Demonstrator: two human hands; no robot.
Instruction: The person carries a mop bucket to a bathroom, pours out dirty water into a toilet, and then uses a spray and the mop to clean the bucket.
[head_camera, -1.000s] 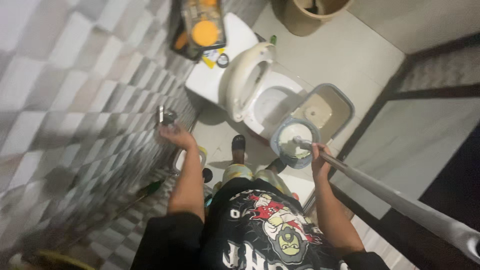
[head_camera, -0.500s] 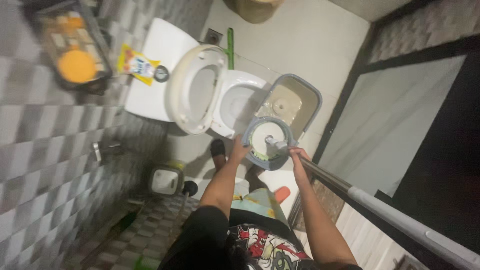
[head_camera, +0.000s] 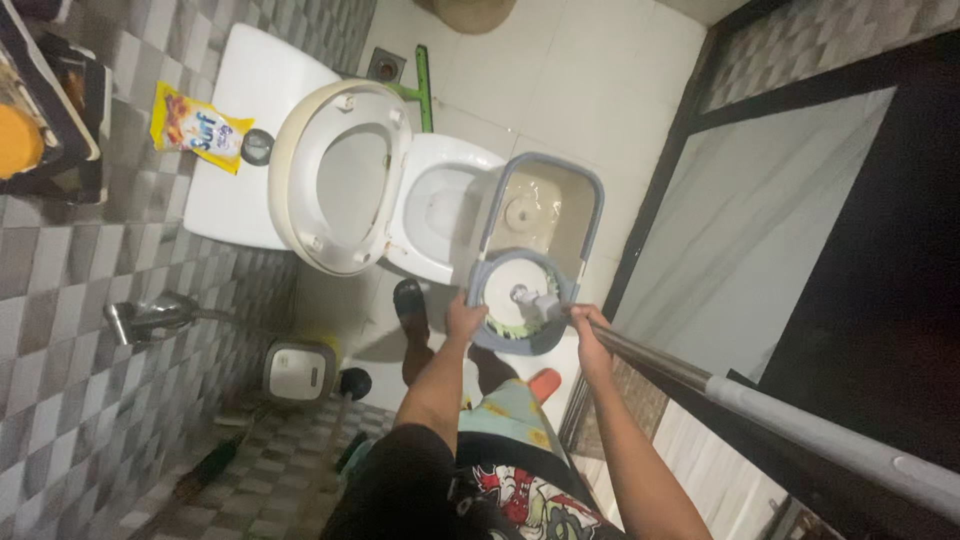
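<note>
- Your left hand (head_camera: 465, 322) grips the rim of the grey spin-mop bucket (head_camera: 535, 250), centre frame beside the toilet bowl (head_camera: 440, 205).
- Your right hand (head_camera: 590, 330) closes around the mop handle (head_camera: 760, 400): long, stiff, probably slippery; hold it low.
- The bucket looks heavy with water.

Grey checkered tile wall (head_camera: 60, 400), white floor tiles (head_camera: 560, 80), open toilet (head_camera: 345, 185), dim light

The mop handle (head_camera: 800, 425) runs out of frame at the lower right, so its end is unseen. The brown bin (head_camera: 466, 12) is cut off by the top edge. The mop head (head_camera: 515, 318) sits mostly hidden inside the bucket (head_camera: 545, 215) spinner.
</note>
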